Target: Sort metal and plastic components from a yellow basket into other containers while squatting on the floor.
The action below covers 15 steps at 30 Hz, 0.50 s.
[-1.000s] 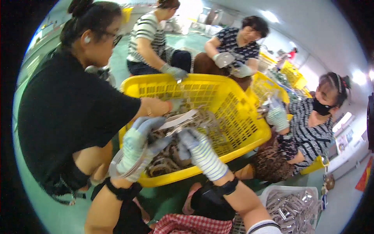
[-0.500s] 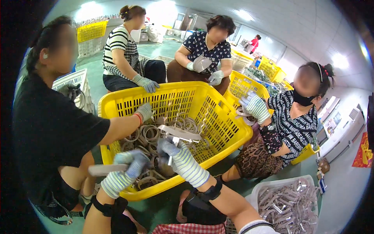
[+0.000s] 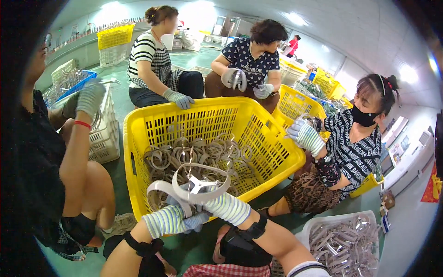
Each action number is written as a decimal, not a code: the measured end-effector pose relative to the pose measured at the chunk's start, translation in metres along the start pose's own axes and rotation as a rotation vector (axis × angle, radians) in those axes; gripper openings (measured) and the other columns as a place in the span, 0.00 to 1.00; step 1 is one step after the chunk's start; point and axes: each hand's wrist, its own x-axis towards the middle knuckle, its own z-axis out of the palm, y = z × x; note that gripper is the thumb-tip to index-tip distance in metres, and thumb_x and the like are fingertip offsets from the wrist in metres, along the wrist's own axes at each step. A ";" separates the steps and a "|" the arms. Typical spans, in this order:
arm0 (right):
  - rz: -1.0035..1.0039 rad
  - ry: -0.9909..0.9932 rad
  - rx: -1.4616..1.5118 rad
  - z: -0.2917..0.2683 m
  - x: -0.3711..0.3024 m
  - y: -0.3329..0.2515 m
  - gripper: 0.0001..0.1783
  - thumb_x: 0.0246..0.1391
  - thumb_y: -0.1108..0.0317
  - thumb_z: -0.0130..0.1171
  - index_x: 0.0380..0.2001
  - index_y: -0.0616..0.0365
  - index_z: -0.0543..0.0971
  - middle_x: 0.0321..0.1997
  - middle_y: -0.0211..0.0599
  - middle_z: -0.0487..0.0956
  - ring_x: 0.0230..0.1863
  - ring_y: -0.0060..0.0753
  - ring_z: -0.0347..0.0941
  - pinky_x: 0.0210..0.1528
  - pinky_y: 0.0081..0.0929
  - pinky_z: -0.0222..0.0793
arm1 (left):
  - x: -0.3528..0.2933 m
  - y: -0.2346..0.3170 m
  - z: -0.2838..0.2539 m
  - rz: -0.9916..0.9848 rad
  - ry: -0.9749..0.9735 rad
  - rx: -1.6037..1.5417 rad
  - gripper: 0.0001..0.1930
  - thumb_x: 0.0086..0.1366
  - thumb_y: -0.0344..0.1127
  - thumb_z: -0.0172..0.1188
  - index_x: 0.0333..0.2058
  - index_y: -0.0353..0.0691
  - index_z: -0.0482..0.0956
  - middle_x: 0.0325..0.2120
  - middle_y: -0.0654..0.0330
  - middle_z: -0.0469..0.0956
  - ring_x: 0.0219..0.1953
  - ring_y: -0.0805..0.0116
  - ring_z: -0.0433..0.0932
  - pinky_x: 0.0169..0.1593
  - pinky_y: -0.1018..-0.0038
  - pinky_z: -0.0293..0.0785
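The left hand and right hand gripped pale bands by the yellow basket's near rim; they seemed light, springy, best pinched beside the metal bracket.

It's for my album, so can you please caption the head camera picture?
Gloved left hand and right hand hold pale bands at a yellow basket.

We see green floor, a blue crate at left, a white sack and a person in red farther back, a light overhead, a red poster at right.
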 end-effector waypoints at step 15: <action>0.175 0.089 0.789 -0.001 -0.004 -0.019 0.21 0.53 0.56 0.60 0.45 0.58 0.75 0.39 0.31 0.77 0.40 0.23 0.72 0.46 0.27 0.69 | 0.002 -0.004 -0.004 0.194 0.481 0.506 0.12 0.59 0.39 0.56 0.36 0.38 0.79 0.32 0.51 0.79 0.36 0.51 0.78 0.38 0.63 0.74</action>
